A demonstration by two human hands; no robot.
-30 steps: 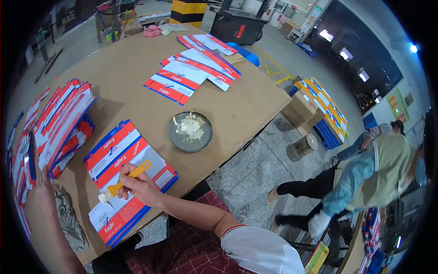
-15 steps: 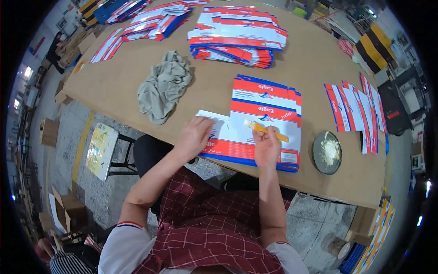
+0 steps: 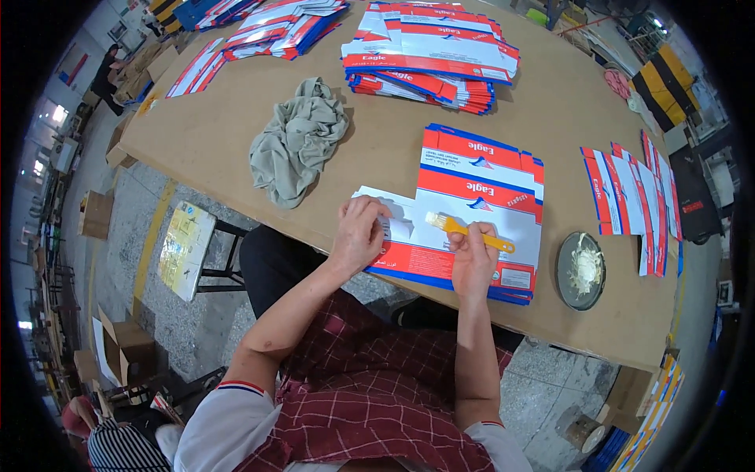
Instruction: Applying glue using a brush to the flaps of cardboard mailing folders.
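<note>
A wide brown tabletop fills most of the view. At its far edge lies a big stack of flat red, white and blue cartons, with more spread out at the far left. A row of narrower flat cartons lies fanned out on the right side. Left of the middle sits a crumpled grey-green rag.

Near the front edge, right in front of the person, lies an unfolded carton on a small pile of the same kind, its white flap pointing left. The left hand rests flat on that flap, fingers together and pressing down, holding nothing. The right hand rests on the carton's lower part, its fingers clamped on the yellow handle of a small brush. The brush lies nearly level, with its pale bristles pointing left and touching the white part of the carton, just beside the left hand.

To the right of the carton, near the front edge, stands a round dark dish with pale paste in it, apart from both hands.
</note>
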